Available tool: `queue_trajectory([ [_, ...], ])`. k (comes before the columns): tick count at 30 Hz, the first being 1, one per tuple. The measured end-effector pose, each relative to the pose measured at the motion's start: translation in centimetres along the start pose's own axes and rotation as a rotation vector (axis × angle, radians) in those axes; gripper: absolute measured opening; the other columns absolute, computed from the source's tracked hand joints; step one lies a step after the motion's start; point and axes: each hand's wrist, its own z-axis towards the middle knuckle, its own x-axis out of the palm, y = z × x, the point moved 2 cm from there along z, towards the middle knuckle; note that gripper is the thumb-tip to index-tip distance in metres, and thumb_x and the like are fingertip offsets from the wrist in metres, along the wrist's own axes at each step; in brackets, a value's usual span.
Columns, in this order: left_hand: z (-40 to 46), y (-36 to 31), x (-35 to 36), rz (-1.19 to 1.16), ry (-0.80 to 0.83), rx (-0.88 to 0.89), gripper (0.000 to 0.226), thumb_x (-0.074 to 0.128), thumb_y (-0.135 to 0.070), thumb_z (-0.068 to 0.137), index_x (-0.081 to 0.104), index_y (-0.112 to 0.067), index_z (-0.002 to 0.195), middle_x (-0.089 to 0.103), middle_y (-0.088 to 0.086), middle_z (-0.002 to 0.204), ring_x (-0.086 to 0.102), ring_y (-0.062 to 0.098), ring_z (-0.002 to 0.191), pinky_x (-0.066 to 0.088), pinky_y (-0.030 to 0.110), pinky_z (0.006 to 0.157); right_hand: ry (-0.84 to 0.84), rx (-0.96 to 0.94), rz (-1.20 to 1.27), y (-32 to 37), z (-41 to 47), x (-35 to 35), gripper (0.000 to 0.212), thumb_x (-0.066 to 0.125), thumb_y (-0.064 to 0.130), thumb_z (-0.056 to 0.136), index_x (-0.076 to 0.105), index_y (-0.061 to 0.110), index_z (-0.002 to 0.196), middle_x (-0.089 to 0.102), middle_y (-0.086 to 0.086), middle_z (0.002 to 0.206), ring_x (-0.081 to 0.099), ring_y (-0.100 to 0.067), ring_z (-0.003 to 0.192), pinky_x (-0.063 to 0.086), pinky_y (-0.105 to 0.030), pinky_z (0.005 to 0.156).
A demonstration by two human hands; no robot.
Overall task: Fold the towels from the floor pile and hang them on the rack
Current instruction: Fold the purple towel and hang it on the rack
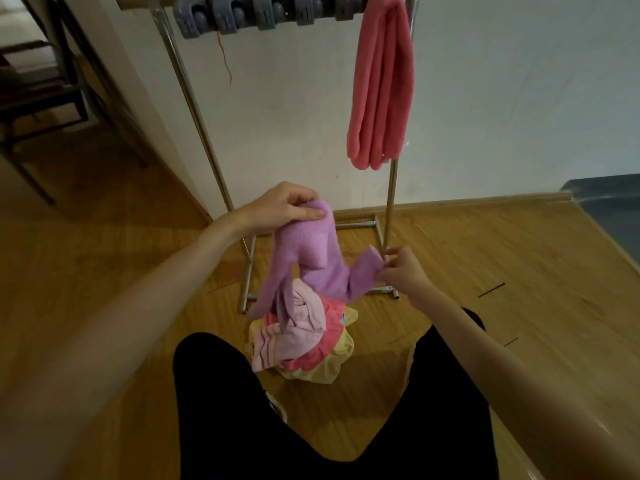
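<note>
A person in black trousers holds a purple towel [313,261] in the air in front of a metal rack [204,133] that stands against a white wall. The left hand [287,207] grips the towel's top corner, fingers curled over the cloth. The right hand [403,270] pinches another corner, lower and closer to the rack's right post. The towel sags crumpled between the two hands, its tail hanging down to a pile of towels [301,341] in pink, red and yellow on the wooden floor, just in front of the rack's base. A folded coral towel [381,84] hangs from the rack's top bar at its right end, and grey clips [242,13] line the bar to its left.
</note>
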Motion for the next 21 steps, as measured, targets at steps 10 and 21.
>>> queue_trajectory([
  [10, -0.5, -5.3, -1.1, 0.124, 0.325, -0.010, 0.019, 0.065, -0.021, 0.087, 0.067, -0.005, 0.077, 0.056, -0.002, 0.068, 0.051, 0.007, 0.065, 0.039, 0.014, 0.058, 0.264, -0.332, 0.364, 4.8, -1.8, 0.3, 0.043, 0.049, 0.004, 0.081, 0.054, 0.004, 0.123, 0.059, -0.014, 0.125, 0.054, -0.027, 0.118, 0.045, -0.038, 0.098],
  [21, -1.1, -5.0, -1.0, 0.084, 0.336, -0.058, 0.016, 0.064, -0.014, 0.088, 0.069, -0.018, 0.074, 0.060, -0.015, 0.064, 0.054, 0.000, 0.061, 0.040, 0.011, 0.056, 0.714, -0.421, 0.207, 7.6, -3.0, 0.3, 0.047, 0.074, 0.022, 0.079, 0.060, -0.011, 0.109, 0.063, -0.025, 0.111, 0.061, -0.030, 0.103, 0.045, -0.047, 0.099],
])
